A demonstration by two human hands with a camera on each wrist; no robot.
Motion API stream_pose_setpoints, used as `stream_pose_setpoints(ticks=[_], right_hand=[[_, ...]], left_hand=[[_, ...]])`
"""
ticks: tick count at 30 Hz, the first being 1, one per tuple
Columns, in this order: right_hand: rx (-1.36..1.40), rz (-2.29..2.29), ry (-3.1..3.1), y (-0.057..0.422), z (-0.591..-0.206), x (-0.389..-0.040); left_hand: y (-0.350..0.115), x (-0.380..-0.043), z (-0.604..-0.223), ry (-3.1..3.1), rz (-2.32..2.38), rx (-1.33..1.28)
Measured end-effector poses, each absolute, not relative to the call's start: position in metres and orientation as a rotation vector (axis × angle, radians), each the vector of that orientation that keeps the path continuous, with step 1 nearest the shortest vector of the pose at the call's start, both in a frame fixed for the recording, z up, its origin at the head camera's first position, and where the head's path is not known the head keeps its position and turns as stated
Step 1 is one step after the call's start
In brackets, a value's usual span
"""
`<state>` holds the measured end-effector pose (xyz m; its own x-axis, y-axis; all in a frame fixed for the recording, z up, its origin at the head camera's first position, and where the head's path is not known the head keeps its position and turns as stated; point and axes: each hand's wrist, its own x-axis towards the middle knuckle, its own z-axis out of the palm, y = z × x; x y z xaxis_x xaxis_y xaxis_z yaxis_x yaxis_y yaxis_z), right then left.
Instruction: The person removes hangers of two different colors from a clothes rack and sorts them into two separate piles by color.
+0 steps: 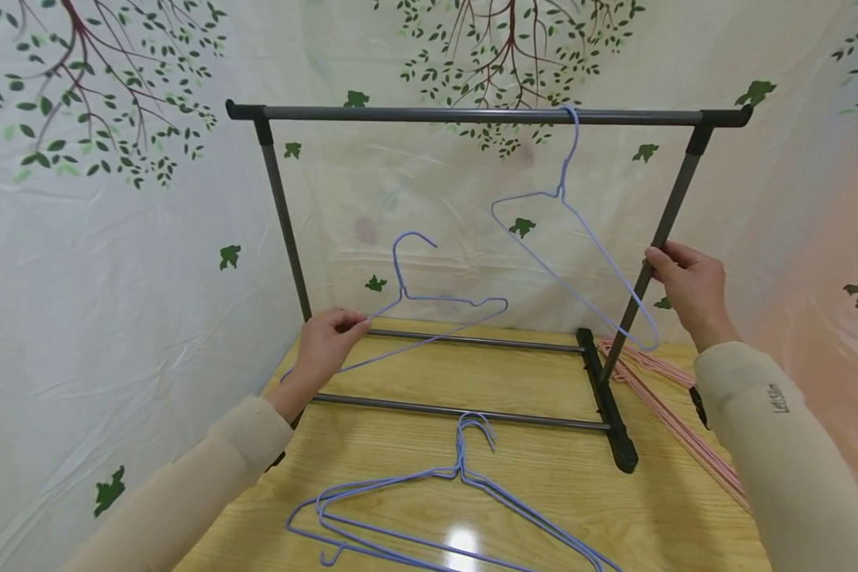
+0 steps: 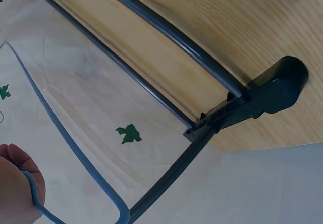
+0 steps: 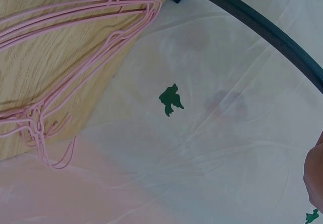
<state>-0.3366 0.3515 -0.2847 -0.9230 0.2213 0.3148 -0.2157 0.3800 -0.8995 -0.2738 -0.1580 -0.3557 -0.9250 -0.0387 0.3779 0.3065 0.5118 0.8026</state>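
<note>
My left hand [image 1: 326, 343] pinches one shoulder of a blue wire hanger [image 1: 454, 299], held up in front of the rack with its hook pointing upward. In the left wrist view the fingers [image 2: 21, 164] curl round the hanger's wire [image 2: 75, 146]. My right hand [image 1: 692, 287] grips the right upright post [image 1: 675, 199] of the dark clothes rack [image 1: 400, 115]. A second blue hanger [image 1: 563, 192] hangs from the top bar, right of its middle, and its lower corner overlaps the post. Only the edge of the right hand shows in the right wrist view.
Several blue hangers [image 1: 461, 477] lie stacked on the wooden table [image 1: 415, 453] in front of the rack. A bundle of pink hangers [image 1: 675, 425] lies on the right, beyond the rack's black foot [image 1: 608, 405]. Behind stands a pale cloth backdrop [image 1: 186, 318] with leaf prints.
</note>
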Motion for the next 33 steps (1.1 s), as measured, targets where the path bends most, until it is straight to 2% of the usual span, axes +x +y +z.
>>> stream_pose_setpoints(ticks=[19, 33], right_hand=[[-0.020, 1.529, -2.283, 0.349, -0.284, -0.335], [-0.042, 1.516, -2.292, 0.350, -0.285, -0.337]], left_hand=[[-0.163, -0.268, -0.379, -2.587, -1.379, -0.337], [-0.149, -0.258, -0.392, -2.646, -1.496, -0.404]])
